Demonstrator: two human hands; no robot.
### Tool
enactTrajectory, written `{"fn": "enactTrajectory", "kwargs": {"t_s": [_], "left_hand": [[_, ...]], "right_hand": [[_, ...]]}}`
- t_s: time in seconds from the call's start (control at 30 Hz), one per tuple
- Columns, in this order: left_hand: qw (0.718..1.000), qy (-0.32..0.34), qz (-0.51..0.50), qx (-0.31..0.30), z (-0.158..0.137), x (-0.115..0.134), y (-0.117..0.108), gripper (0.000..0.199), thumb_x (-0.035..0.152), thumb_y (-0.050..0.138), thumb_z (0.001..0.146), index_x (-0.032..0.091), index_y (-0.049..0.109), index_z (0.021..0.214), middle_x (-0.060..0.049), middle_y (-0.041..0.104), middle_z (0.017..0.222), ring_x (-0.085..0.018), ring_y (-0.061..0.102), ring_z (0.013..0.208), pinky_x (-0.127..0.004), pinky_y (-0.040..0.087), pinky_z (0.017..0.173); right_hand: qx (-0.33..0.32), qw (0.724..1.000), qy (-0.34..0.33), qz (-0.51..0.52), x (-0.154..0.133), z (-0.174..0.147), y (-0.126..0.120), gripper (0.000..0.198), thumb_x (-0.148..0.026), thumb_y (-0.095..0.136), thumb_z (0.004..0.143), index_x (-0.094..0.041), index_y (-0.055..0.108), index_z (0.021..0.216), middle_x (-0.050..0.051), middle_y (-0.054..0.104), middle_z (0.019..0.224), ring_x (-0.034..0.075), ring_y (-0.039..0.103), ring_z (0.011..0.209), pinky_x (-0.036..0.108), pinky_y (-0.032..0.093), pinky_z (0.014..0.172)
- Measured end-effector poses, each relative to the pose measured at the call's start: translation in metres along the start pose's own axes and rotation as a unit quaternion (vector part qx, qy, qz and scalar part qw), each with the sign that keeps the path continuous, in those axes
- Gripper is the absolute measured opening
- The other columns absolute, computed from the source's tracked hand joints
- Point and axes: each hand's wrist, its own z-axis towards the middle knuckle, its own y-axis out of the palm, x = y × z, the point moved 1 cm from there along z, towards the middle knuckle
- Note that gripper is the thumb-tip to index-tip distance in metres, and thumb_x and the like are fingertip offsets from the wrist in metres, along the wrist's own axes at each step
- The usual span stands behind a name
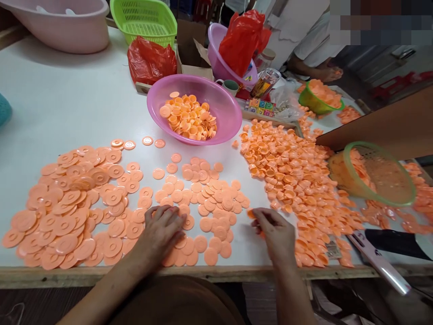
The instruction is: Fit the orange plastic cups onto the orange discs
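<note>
My left hand (164,228) rests palm down on the small orange discs (219,196), its fingers stretched over them and gripping nothing that I can see. To its left lies a heap of larger orange discs (67,223) with ring marks in their middles. My right hand (276,234) is closed in a pinch on a small orange plastic piece (251,214), mostly hidden by the fingers. Beside that hand, on the right, spreads a pile of little orange cups (291,174). A pink bowl (228,115) behind both hands holds assembled-looking orange cup-and-disc pieces (192,117).
At the back stand a pale pink tub (74,29), a green basket (145,16), red plastic bags (152,61) and a mug (230,86). A tipped green-rimmed basket (350,169) and a pink-white tool (382,264) lie right. Another person's hand (329,73) shows beyond.
</note>
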Motion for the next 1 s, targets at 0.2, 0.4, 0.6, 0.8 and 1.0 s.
{"fn": "enactTrajectory", "kwargs": {"t_s": [0.2, 0.4, 0.6, 0.8, 1.0], "left_hand": [[0.999, -0.042, 0.009, -0.016, 0.0, -0.005, -0.002, 0.034, 0.021, 0.062, 0.089, 0.026, 0.063, 0.122, -0.011, 0.065, 0.121, -0.03, 0.053, 0.114, -0.047, 0.031, 0.095], [0.998, -0.069, -0.014, 0.0, -0.001, -0.006, -0.006, 0.023, 0.023, 0.058, 0.092, 0.023, 0.066, 0.114, -0.01, 0.066, 0.114, -0.028, 0.053, 0.108, -0.045, 0.03, 0.09], [0.995, -0.063, -0.071, -0.025, 0.01, -0.001, 0.005, 0.013, 0.022, 0.058, 0.093, 0.022, 0.07, 0.097, -0.005, 0.066, 0.095, -0.022, 0.054, 0.093, -0.042, 0.029, 0.085], [0.989, -0.083, -0.114, -0.044, 0.015, 0.001, 0.002, 0.018, 0.02, 0.054, 0.094, 0.022, 0.071, 0.088, -0.005, 0.066, 0.09, -0.022, 0.055, 0.092, -0.041, 0.032, 0.083], [0.912, -0.246, -0.308, -0.117, 0.03, 0.011, -0.001, 0.017, 0.024, 0.052, 0.089, 0.019, 0.068, 0.087, -0.001, 0.066, 0.072, -0.016, 0.058, 0.066, -0.028, 0.038, 0.062]], "right_hand": [[-0.254, 0.965, 0.011, 0.068, -0.028, -0.054, 0.082, 0.033, -0.049, 0.075, 0.074, -0.019, 0.066, 0.086, -0.003, 0.06, 0.055, 0.014, 0.057, 0.046, 0.024, 0.048, 0.043], [-0.316, 0.948, 0.007, 0.043, -0.017, -0.066, 0.103, 0.018, -0.038, 0.064, 0.084, -0.02, 0.065, 0.086, -0.004, 0.059, 0.052, 0.014, 0.058, 0.045, 0.023, 0.046, 0.044], [-0.3, 0.954, 0.012, 0.019, -0.014, -0.073, 0.114, 0.011, -0.031, 0.058, 0.083, -0.022, 0.056, 0.076, -0.006, 0.055, 0.049, 0.012, 0.052, 0.038, 0.021, 0.04, 0.038], [-0.273, 0.961, -0.036, -0.035, -0.015, -0.069, 0.123, 0.013, -0.024, 0.054, 0.079, -0.022, 0.053, 0.066, -0.006, 0.052, 0.046, 0.011, 0.047, 0.039, 0.021, 0.035, 0.039], [-0.261, 0.954, -0.114, -0.097, -0.02, -0.068, 0.122, 0.017, -0.018, 0.05, 0.081, -0.022, 0.049, 0.064, -0.002, 0.06, 0.059, 0.013, 0.055, 0.053, 0.022, 0.039, 0.05]]}}
